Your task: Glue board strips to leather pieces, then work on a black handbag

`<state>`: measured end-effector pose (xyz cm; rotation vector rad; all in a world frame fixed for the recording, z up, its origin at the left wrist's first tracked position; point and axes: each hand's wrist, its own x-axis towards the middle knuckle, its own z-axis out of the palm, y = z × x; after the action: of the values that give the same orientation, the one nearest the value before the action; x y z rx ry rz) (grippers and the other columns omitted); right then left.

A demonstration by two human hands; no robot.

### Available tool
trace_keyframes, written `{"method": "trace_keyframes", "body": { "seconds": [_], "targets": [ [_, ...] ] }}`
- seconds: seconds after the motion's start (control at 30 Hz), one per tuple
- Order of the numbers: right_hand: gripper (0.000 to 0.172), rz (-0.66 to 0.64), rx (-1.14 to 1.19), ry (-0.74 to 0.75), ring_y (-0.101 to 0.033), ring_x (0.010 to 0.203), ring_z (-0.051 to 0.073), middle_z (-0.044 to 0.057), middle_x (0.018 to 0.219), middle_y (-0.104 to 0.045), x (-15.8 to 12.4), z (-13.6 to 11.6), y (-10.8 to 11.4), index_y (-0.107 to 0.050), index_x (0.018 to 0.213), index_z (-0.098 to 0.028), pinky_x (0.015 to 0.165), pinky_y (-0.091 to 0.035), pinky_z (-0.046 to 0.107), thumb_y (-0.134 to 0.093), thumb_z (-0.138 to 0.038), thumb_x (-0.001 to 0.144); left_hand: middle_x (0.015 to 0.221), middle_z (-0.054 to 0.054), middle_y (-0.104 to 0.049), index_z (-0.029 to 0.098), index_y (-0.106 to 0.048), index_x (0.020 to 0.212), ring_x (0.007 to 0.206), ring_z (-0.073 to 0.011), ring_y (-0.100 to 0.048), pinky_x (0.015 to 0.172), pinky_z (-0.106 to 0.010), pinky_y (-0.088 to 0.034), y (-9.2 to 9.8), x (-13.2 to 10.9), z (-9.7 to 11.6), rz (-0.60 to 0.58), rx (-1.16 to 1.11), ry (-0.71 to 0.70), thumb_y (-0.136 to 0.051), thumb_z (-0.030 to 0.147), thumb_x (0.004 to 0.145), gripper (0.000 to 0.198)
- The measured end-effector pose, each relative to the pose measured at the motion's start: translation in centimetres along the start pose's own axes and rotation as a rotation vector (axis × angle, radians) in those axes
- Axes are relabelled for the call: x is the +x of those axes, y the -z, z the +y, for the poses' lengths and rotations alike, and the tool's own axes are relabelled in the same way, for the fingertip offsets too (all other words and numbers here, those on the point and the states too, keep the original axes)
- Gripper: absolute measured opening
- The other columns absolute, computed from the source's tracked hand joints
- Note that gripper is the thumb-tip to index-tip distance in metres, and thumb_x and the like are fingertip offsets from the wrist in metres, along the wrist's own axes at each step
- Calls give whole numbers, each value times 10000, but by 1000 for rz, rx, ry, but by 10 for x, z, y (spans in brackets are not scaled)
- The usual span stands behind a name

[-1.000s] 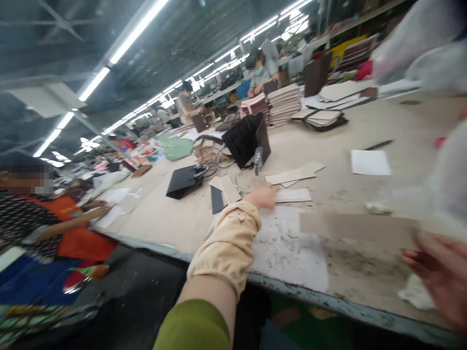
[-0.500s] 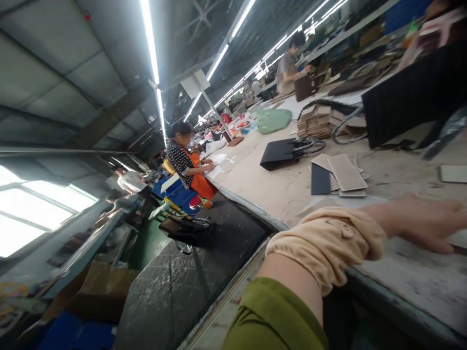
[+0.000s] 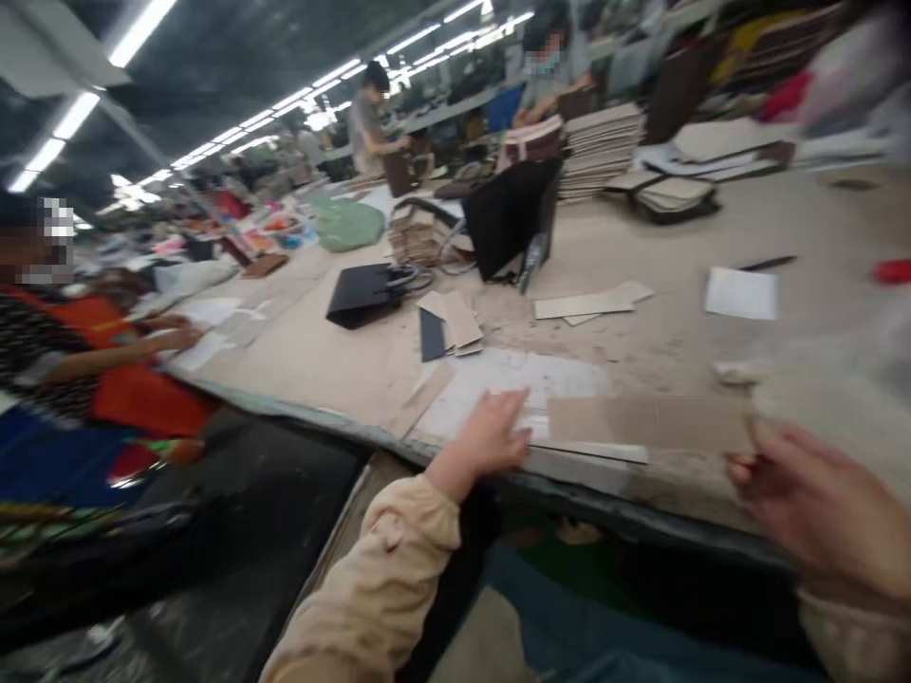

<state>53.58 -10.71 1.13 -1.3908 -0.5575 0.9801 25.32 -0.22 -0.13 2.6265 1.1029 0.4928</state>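
Observation:
My left hand (image 3: 494,432), in a beige sleeve cover, is over the near table edge with its fingers stretched out. Beneath and beyond it lies a white sheet (image 3: 562,375). To its right are a flat brown strip (image 3: 647,420) and a narrow white piece with a dark edge (image 3: 594,452). My right hand (image 3: 818,484) is blurred at the right, its fingers pinched by the strip's right end. A thin brownish thing (image 3: 750,417) rises at those fingertips; its kind is unclear.
Beyond my hands lie loose card pieces (image 3: 455,320), a small black bag (image 3: 362,294) and a larger black bag (image 3: 512,218). A white square (image 3: 741,292) and crumpled clear plastic (image 3: 846,379) are to the right. A person in an orange apron (image 3: 142,370) works at the left.
The view has swung right and down to the table. My left hand, earlier stretched out rightward in a blur, now sits near the edge. My right hand has come into view.

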Motion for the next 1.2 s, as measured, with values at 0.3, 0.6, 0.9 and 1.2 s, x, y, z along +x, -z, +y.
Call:
{"method": "trace_keyframes", "body": {
  "seconds": [0.3,0.6,0.9,1.2],
  "targets": [
    [243,-85,219,-143,-558,572,37,-38,712,-584,-4,6,-20,-664,734,-180,510,-502,85,-795,-351,620,958,-67,-637,181,-628,976,907,-170,-597,823,-315,-507,-8,-26,-33,156,-138,46,-494,132,817,213],
    [277,-66,105,-238,-588,554,60,-32,662,-616,3,24,-42,-652,734,-174,536,-533,125,-797,-369,601,920,-68,-649,192,-685,911,865,-171,-572,791,-329,-505,-18,-22,-37,78,-109,-113,-520,137,825,194],
    [198,-56,-147,-204,-639,588,108,-2,697,-668,7,34,-33,-644,786,-188,563,-556,178,-719,-342,688,905,-60,-652,190,-671,860,848,-169,-576,790,-340,-504,-14,-22,-33,65,-95,-101,-529,158,828,148],
    [166,-29,-215,-196,-646,569,112,-14,642,-665,7,32,-33,-643,757,-188,541,-553,171,-719,-312,678,945,-47,-650,197,-651,930,891,-158,-575,818,-313,-493,-14,-24,-32,64,-138,-113,-535,141,829,164]
  ]
}}
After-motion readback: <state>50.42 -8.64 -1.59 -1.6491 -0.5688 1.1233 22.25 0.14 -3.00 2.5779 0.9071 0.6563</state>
